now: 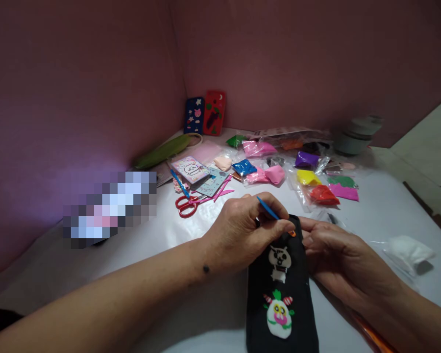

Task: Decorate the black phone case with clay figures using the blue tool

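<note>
A black case (pixel 259 299) lies below my hands, decorated with a white cat-like clay figure (pixel 279 262) and a white clay figure with a green tuft and striped horns (pixel 279 318). My left hand (pixel 252 223) pinches a thin blue modelling tool (pixel 267 208) over the case's far end. Beside its thumb tip is a small orange piece (pixel 292 233) on the case; the tool's lower tip is hidden by the fingers. Along the right edge, my right hand (pixel 338 250) grips the case, fingers partly behind it.
Red-handled scissors (pixel 186 207) lie beyond my left hand, near cards (pixel 191 169) and a green pouch (pixel 163 152). Bagged coloured clay (pixel 306 176) spreads across the back. A blue case (pixel 194 117) and a red case (pixel 215 113) lean on the wall. White clay (pixel 409 250) sits right.
</note>
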### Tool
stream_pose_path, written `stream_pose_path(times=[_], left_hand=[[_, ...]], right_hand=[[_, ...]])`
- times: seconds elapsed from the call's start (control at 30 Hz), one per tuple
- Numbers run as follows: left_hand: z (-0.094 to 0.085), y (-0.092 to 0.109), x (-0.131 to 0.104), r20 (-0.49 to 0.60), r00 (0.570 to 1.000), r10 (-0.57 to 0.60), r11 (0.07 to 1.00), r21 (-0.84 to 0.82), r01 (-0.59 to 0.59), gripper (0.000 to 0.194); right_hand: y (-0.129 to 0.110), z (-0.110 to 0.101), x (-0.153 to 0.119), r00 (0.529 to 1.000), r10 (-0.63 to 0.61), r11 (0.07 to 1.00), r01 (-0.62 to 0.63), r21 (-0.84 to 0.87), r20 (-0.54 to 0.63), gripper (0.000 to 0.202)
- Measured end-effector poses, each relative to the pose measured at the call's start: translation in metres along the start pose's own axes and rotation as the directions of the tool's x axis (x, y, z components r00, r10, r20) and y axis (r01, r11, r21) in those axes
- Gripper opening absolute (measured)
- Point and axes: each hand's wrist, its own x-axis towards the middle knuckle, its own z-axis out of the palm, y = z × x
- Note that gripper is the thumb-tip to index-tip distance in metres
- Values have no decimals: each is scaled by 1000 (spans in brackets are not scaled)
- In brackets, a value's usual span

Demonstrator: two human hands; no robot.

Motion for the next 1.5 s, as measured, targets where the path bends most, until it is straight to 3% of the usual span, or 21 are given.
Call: stream_pose_path(times=[0.2,0.57,1.5], left_hand=[[-3,7,3,-37,998,-57,995,-83,54,7],[-3,4,4,-79,997,1,1000,-27,-3,7],[0,2,3,-71,997,35,999,18,-33,3]], right_hand=[[-1,1,-1,1000,-6,1000,6,-19,-28,30],[-1,1,0,1000,-12,1000,12,3,-12,35],[-1,3,1,999,-12,1000,13,26,-45,18]])
